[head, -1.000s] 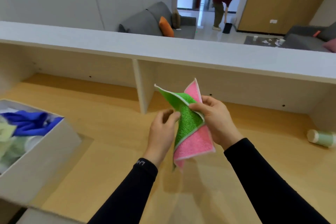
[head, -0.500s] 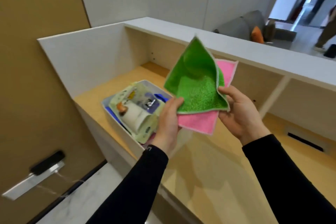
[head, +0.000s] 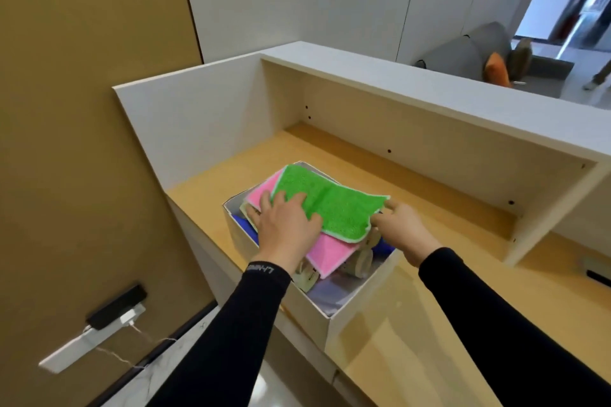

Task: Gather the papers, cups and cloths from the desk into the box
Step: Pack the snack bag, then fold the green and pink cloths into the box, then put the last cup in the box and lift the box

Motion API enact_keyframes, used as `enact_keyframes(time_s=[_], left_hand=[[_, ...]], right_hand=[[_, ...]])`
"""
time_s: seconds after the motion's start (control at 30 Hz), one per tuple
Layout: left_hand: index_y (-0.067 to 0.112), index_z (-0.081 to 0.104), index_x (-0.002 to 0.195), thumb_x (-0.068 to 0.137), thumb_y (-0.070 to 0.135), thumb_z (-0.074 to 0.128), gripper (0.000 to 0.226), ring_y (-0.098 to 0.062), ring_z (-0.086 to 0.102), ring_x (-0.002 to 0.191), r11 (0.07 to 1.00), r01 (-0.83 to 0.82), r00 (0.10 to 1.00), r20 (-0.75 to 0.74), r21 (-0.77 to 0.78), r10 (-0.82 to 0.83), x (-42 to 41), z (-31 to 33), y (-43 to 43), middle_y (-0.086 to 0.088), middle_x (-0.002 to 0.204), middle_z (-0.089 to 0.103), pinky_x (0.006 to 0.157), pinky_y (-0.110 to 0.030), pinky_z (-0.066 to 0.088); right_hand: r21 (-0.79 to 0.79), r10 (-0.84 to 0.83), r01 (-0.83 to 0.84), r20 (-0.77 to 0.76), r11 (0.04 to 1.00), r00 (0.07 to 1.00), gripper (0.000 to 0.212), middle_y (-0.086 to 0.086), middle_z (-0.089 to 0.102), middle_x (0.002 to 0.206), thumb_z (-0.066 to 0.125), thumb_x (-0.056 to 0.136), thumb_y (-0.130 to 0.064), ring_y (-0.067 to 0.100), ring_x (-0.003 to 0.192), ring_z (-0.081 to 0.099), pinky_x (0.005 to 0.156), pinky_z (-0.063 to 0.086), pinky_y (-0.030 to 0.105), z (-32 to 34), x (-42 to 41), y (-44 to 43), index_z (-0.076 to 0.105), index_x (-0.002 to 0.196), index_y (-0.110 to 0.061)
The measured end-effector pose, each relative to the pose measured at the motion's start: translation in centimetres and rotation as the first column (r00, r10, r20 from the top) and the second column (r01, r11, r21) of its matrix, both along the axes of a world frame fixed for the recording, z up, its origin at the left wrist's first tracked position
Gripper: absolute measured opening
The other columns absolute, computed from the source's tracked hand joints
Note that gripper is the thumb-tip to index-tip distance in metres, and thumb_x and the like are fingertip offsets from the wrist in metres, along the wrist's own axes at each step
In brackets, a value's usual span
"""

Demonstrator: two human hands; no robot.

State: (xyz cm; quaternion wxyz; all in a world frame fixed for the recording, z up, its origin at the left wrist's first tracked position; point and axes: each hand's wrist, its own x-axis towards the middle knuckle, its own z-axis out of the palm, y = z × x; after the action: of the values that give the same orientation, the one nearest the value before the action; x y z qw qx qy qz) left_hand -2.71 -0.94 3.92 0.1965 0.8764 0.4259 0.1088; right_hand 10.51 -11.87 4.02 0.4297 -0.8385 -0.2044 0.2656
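A green and pink cloth lies folded on top of the filled white box at the desk's left end. My left hand rests flat on the cloth's left side, fingers spread over green and pink. My right hand pinches the cloth's right corner between thumb and fingers. Under the cloth I see pale paper cups, a blue cloth and white paper, mostly hidden.
The wooden desk has a raised white partition behind and a side wall on the left. A cable outlet sits in the desk at far right. A brown wall stands to the left, with a grey sofa beyond.
Both hands carried the cloth from in front of me down to the left and laid it flat on the box's contents. My view swung left and downward.
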Motion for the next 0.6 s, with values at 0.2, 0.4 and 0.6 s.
enact_keyframes(time_s=[0.2,0.4,0.6], left_hand=[[0.020,0.058,0.122,0.088,0.031,0.052,0.036,-0.021,0.036,0.131,0.992,0.031,0.910,0.407,0.125,-0.080,3.2,2.7,-2.4,-0.004,0.137,0.050,0.112,-0.037,0.023],[0.017,0.068,0.106,0.087,0.023,0.057,0.022,-0.013,0.061,0.098,0.920,0.358,0.800,0.560,-0.159,-0.214,8.6,2.9,-8.6,0.003,0.101,0.069,0.085,-0.022,0.044],[0.021,0.068,0.101,0.087,0.022,0.057,0.018,-0.008,0.059,0.086,0.773,0.559,0.779,0.508,-0.300,-0.366,14.7,0.5,-19.4,0.009,0.089,0.066,0.066,-0.012,0.041]], right_hand=[[0.177,-0.157,0.154,0.002,0.972,0.988,0.042,0.013,0.058,0.124,0.054,0.089,-0.012,0.023,0.095,0.057,0.076,0.045,0.031,2.2,1.9,-2.6,0.051,0.131,-0.011],[0.251,-0.300,0.291,-0.005,0.923,0.954,0.039,0.004,0.063,0.112,0.054,0.088,-0.014,0.019,0.103,0.061,0.084,0.051,0.030,2.9,4.1,-10.1,0.053,0.127,-0.016],[0.276,-0.512,0.505,-0.051,0.818,0.857,0.033,0.005,0.067,0.104,0.053,0.088,-0.012,0.018,0.097,0.064,0.085,0.052,0.033,1.6,7.3,-23.2,0.055,0.121,-0.017]])
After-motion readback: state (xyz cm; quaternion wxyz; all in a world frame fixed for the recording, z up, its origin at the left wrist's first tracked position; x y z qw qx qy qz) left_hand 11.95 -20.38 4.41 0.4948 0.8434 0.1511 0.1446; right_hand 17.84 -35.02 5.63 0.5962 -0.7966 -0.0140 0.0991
